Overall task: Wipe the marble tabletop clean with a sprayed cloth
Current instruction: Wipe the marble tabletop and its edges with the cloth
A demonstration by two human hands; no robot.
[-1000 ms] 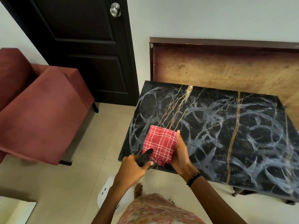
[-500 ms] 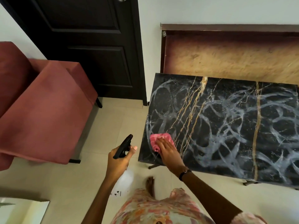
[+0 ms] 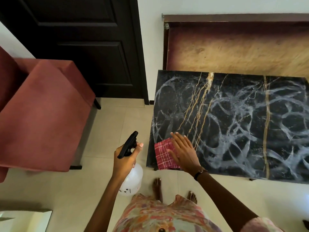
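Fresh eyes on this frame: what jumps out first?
The black marble tabletop on the right, covered in whitish swirled smears. At its near-left corner the right hand presses flat on a red checked cloth. Left of the table, the left hand grips a spray bottle over the floor.

A dark panelled door [image 3: 87, 47] is seen at the upper left, beside a red upholstered chair [image 3: 43, 114]. A brown wooden board [image 3: 234, 49] is leaned against the white wall [image 3: 217, 5], and the floor [image 3: 108, 131] is covered with pale tiles.
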